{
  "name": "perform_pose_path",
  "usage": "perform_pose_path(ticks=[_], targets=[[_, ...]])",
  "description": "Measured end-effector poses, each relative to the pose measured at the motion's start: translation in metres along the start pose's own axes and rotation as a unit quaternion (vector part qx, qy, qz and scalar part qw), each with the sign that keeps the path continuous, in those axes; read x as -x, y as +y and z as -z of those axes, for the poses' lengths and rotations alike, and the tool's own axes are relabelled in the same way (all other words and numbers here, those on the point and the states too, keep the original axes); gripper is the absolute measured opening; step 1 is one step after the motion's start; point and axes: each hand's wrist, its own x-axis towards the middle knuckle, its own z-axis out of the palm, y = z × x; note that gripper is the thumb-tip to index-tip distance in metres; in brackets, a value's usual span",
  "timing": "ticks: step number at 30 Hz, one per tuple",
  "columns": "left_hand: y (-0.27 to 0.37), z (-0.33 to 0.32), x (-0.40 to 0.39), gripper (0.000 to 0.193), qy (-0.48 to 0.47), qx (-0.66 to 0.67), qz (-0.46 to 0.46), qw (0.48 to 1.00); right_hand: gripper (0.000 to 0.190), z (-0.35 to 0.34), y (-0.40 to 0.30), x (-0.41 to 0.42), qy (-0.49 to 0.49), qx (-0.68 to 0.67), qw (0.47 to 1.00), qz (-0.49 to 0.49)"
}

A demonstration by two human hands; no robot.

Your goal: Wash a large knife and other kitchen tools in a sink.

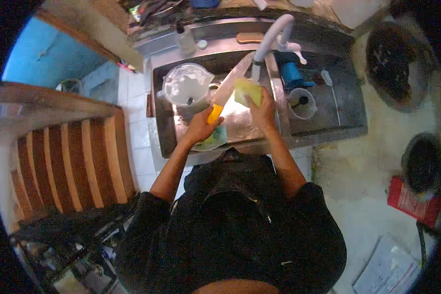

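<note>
My left hand (201,126) grips the yellow handle of a large kitchen knife (232,79). Its broad blade points away from me, slanting up to the right over the metal sink basin (242,126). In my right hand (263,110) is a yellow-green sponge (248,92), close to the blade's right side; whether they touch I cannot tell. Beyond the sponge rises a white curved faucet (272,36). A translucent plastic pitcher (186,84) stands in the basin's left part. Below my left hand lies a clear container (217,137) with something green in it, partly hidden by the hand.
On the right drainboard are a blue object (293,75), a clear cup (302,110) and a long white utensil (332,95). A bottle (185,39), a small white cap (202,44) and a brown brush (250,38) line the back ledge. Dark round pans (397,66) sit at right.
</note>
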Motion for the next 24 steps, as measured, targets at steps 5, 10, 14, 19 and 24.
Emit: perform_pose_path(ticks=[5,10,14,19,24], targets=[[0.017,-0.021,-0.029,0.042,-0.081,0.024,-0.046,0.995,0.030,-0.020,0.009,0.008,-0.020,-0.004,0.997,0.072],[0.008,-0.040,-0.048,0.043,-0.078,-0.027,-0.086,0.993,0.028,-0.035,0.025,-0.004,0.000,0.080,0.984,0.162],[0.002,-0.046,-0.051,0.041,-0.022,-0.016,-0.118,0.993,0.034,-0.033,0.034,-0.013,-0.001,0.167,0.970,0.176],[0.007,-0.045,-0.032,0.043,-0.097,0.077,0.019,0.992,0.042,-0.020,0.054,0.003,-0.038,0.205,0.974,0.094],[0.006,-0.060,-0.020,0.044,-0.081,0.122,0.027,0.989,0.047,-0.008,0.067,0.017,-0.030,0.224,0.959,0.169]])
